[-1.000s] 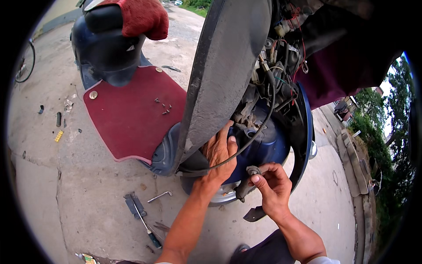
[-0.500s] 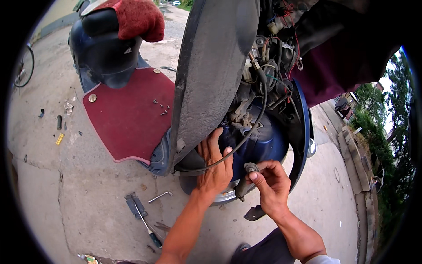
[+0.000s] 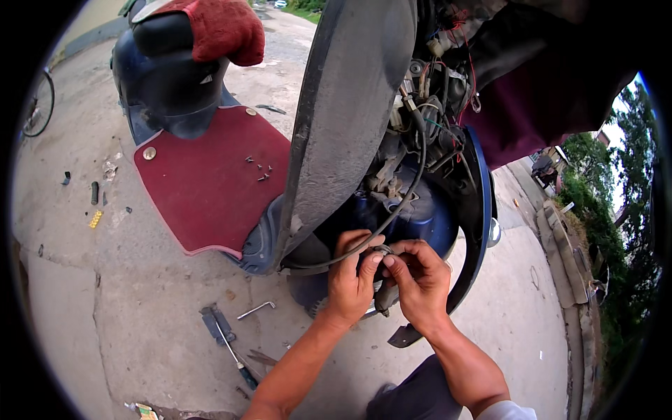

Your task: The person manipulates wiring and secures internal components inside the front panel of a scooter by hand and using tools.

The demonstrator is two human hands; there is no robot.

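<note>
Both hands meet in front of the scooter's blue front fender [image 3: 427, 222]. Between their thumbs and fingers is a small dark, grimy part [image 3: 383, 299], whose longer end hangs below; its exact kind I cannot make out. My left hand [image 3: 351, 283] pinches its upper end from the left, the fingers by a black cable [image 3: 402, 203] that loops down past them. From the other side my right hand [image 3: 425, 285] grips it, thumb tip close to the left thumb. Above, exposed wiring [image 3: 434, 105] fills the opened front, beside the grey leg shield panel [image 3: 346, 105].
A maroon floor mat [image 3: 203, 185] carries several loose screws [image 3: 262, 176]. On the concrete lie a screwdriver [image 3: 238, 360], an L-shaped wrench [image 3: 256, 310] and a flat dark piece [image 3: 210, 323]. A red cloth [image 3: 227, 38] covers the seat. A curb [image 3: 570, 259] runs along the right.
My left hand has come away from behind the leg shield's lower edge and moved right onto the dark part. The right hand has shifted slightly up and left with it.
</note>
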